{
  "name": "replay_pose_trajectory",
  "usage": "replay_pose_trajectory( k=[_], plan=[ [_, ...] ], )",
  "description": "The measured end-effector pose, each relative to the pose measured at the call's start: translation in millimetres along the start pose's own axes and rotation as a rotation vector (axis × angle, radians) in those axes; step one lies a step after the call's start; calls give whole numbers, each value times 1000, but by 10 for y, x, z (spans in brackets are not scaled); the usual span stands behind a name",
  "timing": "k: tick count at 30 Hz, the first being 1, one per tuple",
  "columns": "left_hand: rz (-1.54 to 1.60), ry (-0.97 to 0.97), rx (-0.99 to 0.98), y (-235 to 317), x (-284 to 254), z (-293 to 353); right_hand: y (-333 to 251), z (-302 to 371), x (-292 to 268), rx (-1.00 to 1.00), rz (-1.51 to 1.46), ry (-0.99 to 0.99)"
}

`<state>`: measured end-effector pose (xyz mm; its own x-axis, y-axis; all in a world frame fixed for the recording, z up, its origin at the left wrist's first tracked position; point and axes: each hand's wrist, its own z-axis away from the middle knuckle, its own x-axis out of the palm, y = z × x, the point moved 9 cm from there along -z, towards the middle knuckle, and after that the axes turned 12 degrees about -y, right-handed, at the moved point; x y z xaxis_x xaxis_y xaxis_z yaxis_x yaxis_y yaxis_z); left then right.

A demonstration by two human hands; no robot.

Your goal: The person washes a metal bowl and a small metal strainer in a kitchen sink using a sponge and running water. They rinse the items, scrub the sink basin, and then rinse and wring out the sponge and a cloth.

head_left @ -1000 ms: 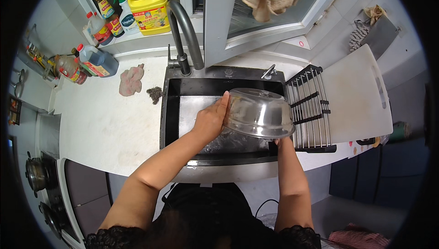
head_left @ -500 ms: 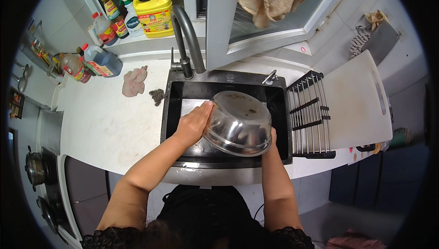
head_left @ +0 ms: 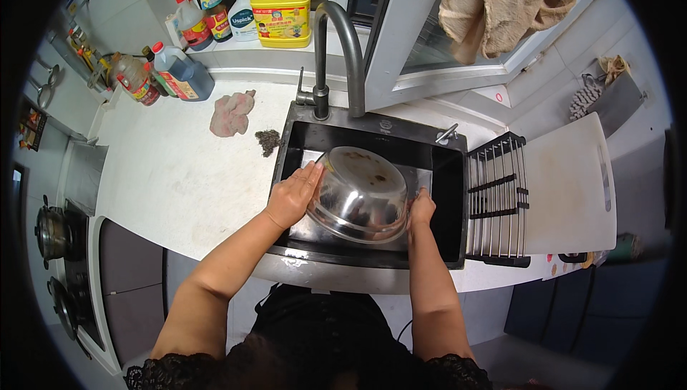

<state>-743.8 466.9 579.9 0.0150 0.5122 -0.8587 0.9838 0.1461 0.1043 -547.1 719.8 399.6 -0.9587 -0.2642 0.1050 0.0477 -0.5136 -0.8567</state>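
A shiny steel basin (head_left: 358,200) is tipped over in the black sink (head_left: 379,254), its underside turned up and marked with brown stains. My left hand (head_left: 292,195) grips the basin's left side, fingers pressed along the wall. On the opposite side, my right hand (head_left: 422,209) is closed on the rim. The inside of the basin is hidden from view. Above the sink arches a grey faucet (head_left: 351,54), and no water shows running from it.
Left of the sink lie a dark scouring pad (head_left: 268,142) and a pinkish rag (head_left: 232,114). A yellow pump jug (head_left: 280,12) stands on the sill among several bottles. A drying rack (head_left: 497,197) and a white cutting board (head_left: 569,182) sit at the right.
The basin has shifted left within the sink, both hands still on it. More of my right hand now shows. The whole view has swung slightly, so the surroundings appear farther right.
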Motion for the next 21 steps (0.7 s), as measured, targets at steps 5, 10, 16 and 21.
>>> replay_pose_trajectory(
  k=[5, 10, 16, 21],
  plan=[
    [-8, 36, -31, -95, 20, 51, -10, -11, 37, -45, 51, 2],
    [23, 13, -104, -188, 54, 65, 13, -130, -7, -108, 178, -38],
    [145, -81, -347, -500, 273, 302, -372, 309, 571, -681, 664, -328],
    [164, -76, -338, -550, 272, 414, -594, 678, 911, -871, 845, -371]
  ],
)
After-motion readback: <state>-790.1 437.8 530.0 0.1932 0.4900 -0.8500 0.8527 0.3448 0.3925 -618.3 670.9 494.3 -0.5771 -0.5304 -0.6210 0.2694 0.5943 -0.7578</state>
